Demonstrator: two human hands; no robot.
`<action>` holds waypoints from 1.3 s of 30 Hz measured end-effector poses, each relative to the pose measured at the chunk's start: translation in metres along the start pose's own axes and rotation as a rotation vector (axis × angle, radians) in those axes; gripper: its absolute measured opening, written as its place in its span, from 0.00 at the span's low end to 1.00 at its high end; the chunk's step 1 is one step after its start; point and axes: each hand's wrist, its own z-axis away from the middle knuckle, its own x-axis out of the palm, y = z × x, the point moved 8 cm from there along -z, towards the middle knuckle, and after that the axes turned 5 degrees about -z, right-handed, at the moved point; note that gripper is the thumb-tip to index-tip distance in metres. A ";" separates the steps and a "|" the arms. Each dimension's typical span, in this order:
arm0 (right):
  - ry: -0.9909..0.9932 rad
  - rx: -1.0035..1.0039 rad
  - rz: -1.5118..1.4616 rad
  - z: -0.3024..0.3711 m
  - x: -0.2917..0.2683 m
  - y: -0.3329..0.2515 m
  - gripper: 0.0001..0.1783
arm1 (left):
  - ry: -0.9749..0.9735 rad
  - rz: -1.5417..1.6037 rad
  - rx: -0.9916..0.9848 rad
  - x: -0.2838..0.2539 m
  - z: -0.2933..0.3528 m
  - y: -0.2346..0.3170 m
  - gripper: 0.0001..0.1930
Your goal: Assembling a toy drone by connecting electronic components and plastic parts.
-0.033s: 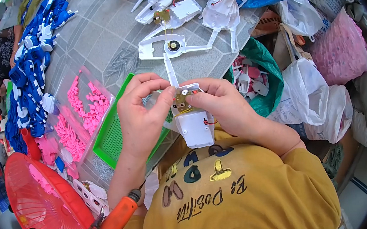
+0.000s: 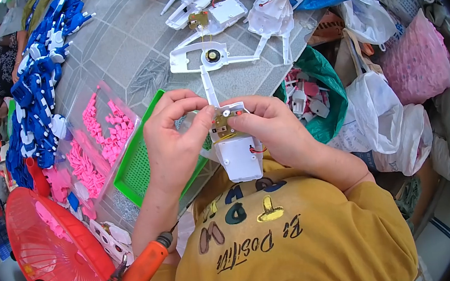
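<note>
Close to my body I hold a white plastic toy housing half (image 2: pixel 240 158) between both hands. A brown circuit board (image 2: pixel 225 122) with red and yellow wires sits in its upper part. My left hand (image 2: pixel 175 138) pinches the board's left edge with thumb and fingers. My right hand (image 2: pixel 276 123) grips the housing's right side, its thumb pressing on the board. Just beyond lies another white frame (image 2: pixel 184 61) with a round black speaker (image 2: pixel 212 56) in it. Loose screws (image 2: pixel 152 77) are scattered on the grey table (image 2: pixel 112 47).
A green basket (image 2: pixel 134 179) stands left of my hands, beside pink parts (image 2: pixel 111 129) on clear plastic. Blue and white parts (image 2: pixel 35 102) are heaped far left. An orange power screwdriver (image 2: pixel 135 280) hangs by a red basket (image 2: pixel 52 246). At right is a green bag (image 2: pixel 325 89) of parts.
</note>
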 end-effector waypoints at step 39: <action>-0.098 0.036 -0.242 -0.009 -0.005 0.001 0.23 | 0.494 -0.478 -0.044 -0.138 0.012 -0.014 0.12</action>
